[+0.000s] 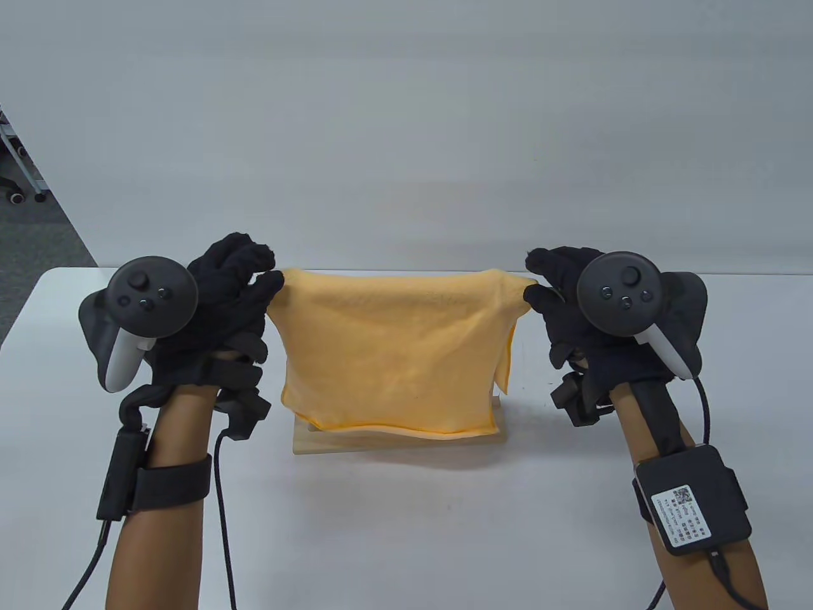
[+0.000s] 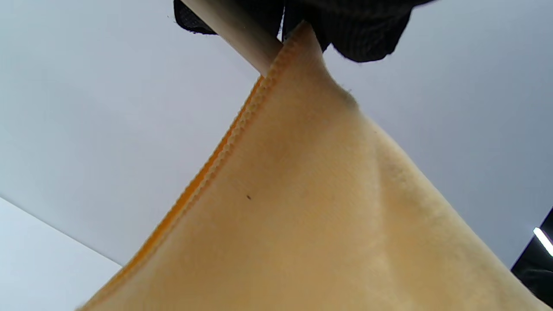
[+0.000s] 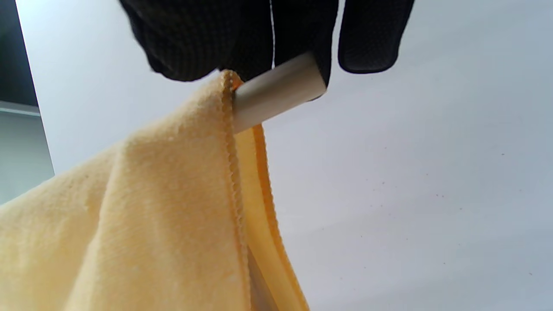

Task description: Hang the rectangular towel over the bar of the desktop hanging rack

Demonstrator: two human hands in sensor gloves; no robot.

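Note:
A yellow-orange towel [image 1: 394, 356] hangs over the bar of a small wooden rack, whose base [image 1: 400, 441] shows below the towel's lower edge. My left hand [image 1: 263, 286] pinches the towel's upper left edge; the left wrist view shows the towel [image 2: 311, 207] and the pale wooden bar [image 2: 242, 34] under my black-gloved fingers [image 2: 358, 30]. My right hand [image 1: 533, 286] pinches the upper right edge; the right wrist view shows the towel [image 3: 164, 207], the bar's end [image 3: 276, 93] and my fingers [image 3: 207, 34] on top. The bar is hidden in the table view.
The white table [image 1: 406, 527] spreads around the rack, with a grey wall behind. A floor strip and chair wheels [image 1: 16, 190] lie past the table's left edge. Cables [image 1: 222, 508] trail from both wrists toward the front edge.

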